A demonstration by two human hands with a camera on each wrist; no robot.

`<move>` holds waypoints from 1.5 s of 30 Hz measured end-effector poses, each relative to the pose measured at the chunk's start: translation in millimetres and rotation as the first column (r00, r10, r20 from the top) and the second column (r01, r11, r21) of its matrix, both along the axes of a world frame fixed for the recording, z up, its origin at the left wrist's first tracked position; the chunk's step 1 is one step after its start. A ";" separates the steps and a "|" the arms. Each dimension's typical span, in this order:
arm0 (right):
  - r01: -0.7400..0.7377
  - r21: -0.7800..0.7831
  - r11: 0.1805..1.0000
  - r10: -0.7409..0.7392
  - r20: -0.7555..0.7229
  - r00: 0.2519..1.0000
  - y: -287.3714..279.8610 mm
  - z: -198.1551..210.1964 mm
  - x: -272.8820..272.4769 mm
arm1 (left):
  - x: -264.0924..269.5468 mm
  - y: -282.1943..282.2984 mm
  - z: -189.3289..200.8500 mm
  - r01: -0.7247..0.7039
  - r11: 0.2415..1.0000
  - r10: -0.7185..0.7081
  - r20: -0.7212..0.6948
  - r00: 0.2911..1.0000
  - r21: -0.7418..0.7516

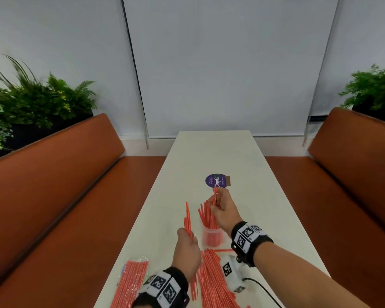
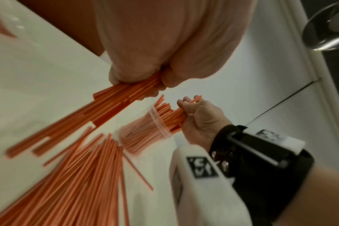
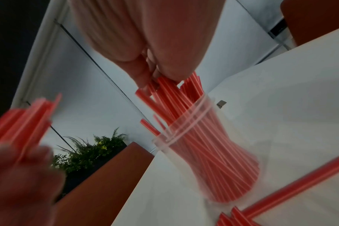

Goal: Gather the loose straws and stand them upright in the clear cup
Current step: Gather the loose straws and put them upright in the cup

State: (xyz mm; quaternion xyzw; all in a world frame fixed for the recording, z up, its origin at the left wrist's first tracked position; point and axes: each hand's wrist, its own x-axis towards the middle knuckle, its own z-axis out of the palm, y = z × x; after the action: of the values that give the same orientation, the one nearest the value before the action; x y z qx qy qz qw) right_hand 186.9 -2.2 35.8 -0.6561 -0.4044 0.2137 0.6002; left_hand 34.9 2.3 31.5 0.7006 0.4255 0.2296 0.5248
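A clear cup [image 1: 212, 236] stands on the white table [image 1: 253, 196], packed with upright red straws [image 1: 207, 215]. My right hand [image 1: 220, 205] hovers over the cup and pinches a straw [image 1: 214, 196] near its top; in the right wrist view its fingers [image 3: 145, 76] hold straws above the cup [image 3: 213, 152]. My left hand [image 1: 187, 243] grips a small bundle of straws [image 1: 187, 218] just left of the cup, tips pointing up. In the left wrist view that bundle [image 2: 116, 100] runs through the fist. Loose straws [image 1: 213, 278] lie in a pile near the table's front edge.
A bag of straws [image 1: 129, 283] lies at the table's front left. A white tagged block [image 1: 230, 272] with a black cable rests on the pile. A purple round sticker [image 1: 216, 180] sits beyond the cup. Orange benches [image 1: 53, 185] flank the table.
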 end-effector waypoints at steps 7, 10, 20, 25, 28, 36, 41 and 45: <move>0.129 0.021 0.991 -0.130 0.265 0.956 -6.5 -6.9 12.5 | 44.4 22.1 55.9 -0.064 0.981 0.023 0.218 0.976 0.184; 0.134 -0.030 0.991 -0.122 0.249 0.961 -17.8 -13.2 18.4 | 68.8 32.0 69.9 -0.087 0.968 0.005 0.328 0.945 0.235; 0.015 -0.300 0.954 0.033 0.155 0.987 -18.0 -37.0 19.1 | 108.0 45.8 15.5 0.027 0.978 -0.074 0.225 0.971 0.205; 0.066 -0.254 0.965 0.004 0.268 0.963 -15.5 -38.5 19.0 | 107.0 42.2 -1.9 0.067 0.973 -0.107 0.174 0.979 0.220; 0.060 -0.254 0.965 0.017 0.289 0.957 -13.2 -37.5 20.7 | 108.9 46.1 2.4 0.058 0.929 -0.119 0.147 0.982 0.365; 0.057 -0.263 0.963 0.037 0.337 0.941 -2.2 -43.3 21.2 | 113.0 59.1 11.2 0.051 0.826 -0.050 -0.017 0.999 0.562; 0.057 -0.307 0.950 0.084 0.428 0.900 0.3 -43.9 20.6 | 121.0 64.5 4.5 0.248 0.786 -0.173 -0.184 0.968 0.566; 0.031 -0.292 0.956 0.090 0.390 0.916 -0.3 -44.1 20.7 | 121.4 63.8 6.8 0.226 0.794 -0.163 -0.160 0.973 0.564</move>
State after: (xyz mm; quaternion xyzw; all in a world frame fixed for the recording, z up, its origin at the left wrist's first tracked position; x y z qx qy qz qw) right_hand 207.5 -2.5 -8.3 -0.7610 -0.4922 0.1418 0.3982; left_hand 156.3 66.0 38.3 0.8777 0.2876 0.2562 0.2852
